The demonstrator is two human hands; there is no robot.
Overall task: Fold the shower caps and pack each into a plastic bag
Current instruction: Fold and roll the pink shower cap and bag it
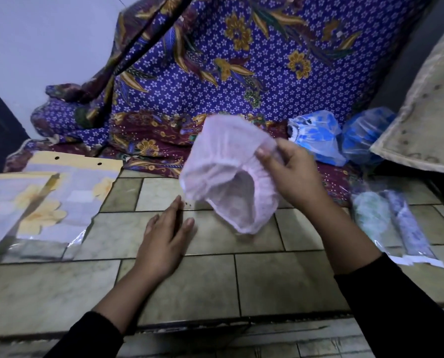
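Nearest, the left hand (164, 244) lies spread flat with straight fingers and holds nothing, low over the tiled surface (267, 280). Blur hides whether it touches the tiles. Up and to its right, the right hand (290, 174) is raised, with thumb and fingers pinching the gathered rim of a pink shower cap (223, 182). The cap hangs unfolded from that grip, its opening turned toward the person and its lower edge clear of the tiles.

Left of the left hand lies a stack of clear plastic bags (42, 202) with yellow flower print. Right of the right hand lie two packed caps (396, 223) in narrow bags. Beyond the right hand sit crumpled blue caps (316, 138), and behind everything hangs a purple batik cloth (215, 73).
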